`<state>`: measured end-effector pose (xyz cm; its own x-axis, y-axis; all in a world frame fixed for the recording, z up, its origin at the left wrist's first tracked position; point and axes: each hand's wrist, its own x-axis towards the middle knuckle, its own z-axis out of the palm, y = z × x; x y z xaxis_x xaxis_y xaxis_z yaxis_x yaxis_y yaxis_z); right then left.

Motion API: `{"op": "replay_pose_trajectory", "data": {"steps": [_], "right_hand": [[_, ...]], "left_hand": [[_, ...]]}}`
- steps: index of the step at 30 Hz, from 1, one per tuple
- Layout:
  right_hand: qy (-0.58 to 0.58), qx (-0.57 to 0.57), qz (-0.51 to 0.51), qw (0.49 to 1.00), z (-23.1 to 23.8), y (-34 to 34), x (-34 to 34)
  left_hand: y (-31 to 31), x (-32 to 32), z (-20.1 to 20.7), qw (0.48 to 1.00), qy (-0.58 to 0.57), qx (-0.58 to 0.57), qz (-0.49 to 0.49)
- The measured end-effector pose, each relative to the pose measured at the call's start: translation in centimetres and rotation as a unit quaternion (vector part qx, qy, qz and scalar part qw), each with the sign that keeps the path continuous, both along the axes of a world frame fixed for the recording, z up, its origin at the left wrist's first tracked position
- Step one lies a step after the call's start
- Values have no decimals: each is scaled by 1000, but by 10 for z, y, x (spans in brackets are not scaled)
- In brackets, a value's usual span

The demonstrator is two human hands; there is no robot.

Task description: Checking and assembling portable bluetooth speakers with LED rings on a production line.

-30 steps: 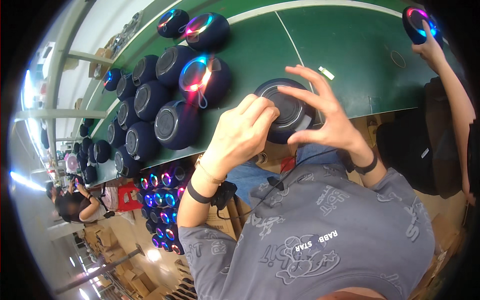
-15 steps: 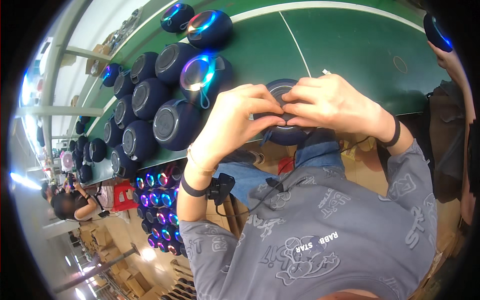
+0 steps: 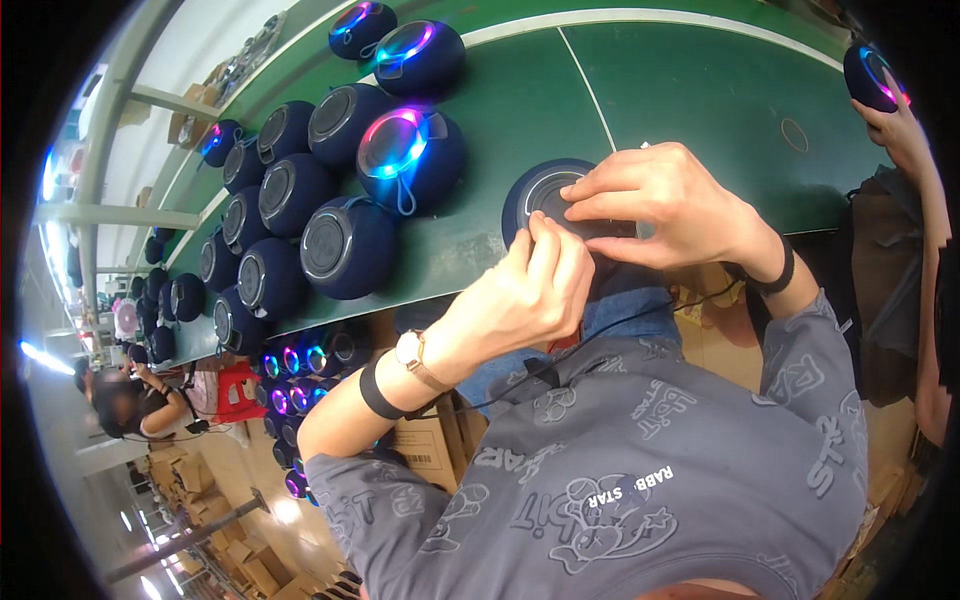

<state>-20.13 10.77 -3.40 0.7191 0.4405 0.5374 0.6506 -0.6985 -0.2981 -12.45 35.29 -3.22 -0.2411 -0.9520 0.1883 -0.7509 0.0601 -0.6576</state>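
I see a dark blue, round speaker with a flat, ringed top (image 3: 546, 185) at the near edge of the green desk (image 3: 710, 95). My left hand (image 3: 545, 285) has its fingers bunched over it; I cannot tell if they pinch anything. My right hand (image 3: 662, 208) bends above, thumb and fingers slightly apart.

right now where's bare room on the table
Widest: green table right of the white line, toward the other person's hand, bar a thin ring. Smaller: between that line and the lit speakers. Crowded: the left, full of speakers, and where left hand and right hand are over one speaker.
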Motion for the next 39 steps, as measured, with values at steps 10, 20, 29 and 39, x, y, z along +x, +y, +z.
{"op": "replay_pose_trajectory", "data": {"steps": [10, 20, 29, 39], "right_hand": [[-137, -114, -50, 983, -9, 19, -1], [272, 523, -136, 796, -16, -5, 17], [264, 587, -84, 761, -16, 6, 2], [200, 351, 50, 913, 11, 20, -43]], "left_hand": [[2, 15, -14, 965, 250, -77, 33], [1, 6, -67, 573, 743, -338, 72], [-3, 16, -36, 569, 683, -458, 29], [15, -24, -7, 577, 748, -327, 33]]}}
